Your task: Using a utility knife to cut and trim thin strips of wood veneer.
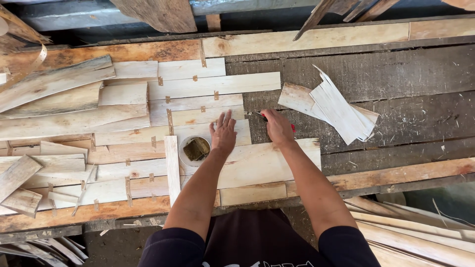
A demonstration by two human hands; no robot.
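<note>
Veneer patching, well along
Left hand (pixel 223 134) flat on taped veneer sheet (pixel 198 106); right hand (pixel 278 126) pinches a red-handled knife (pixel 262 116) at its edge; loose strips (pixel 336 106) unjoined.

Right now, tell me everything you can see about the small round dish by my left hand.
The small round dish is shallow and whitish, sitting upright on the taped pale veneer sheets. Inside lies a dark olive-brown wad, perhaps a damp sponge. The left hand rests flat just right of it, nearly touching its rim. A narrow veneer strip lies along its left side.
</note>
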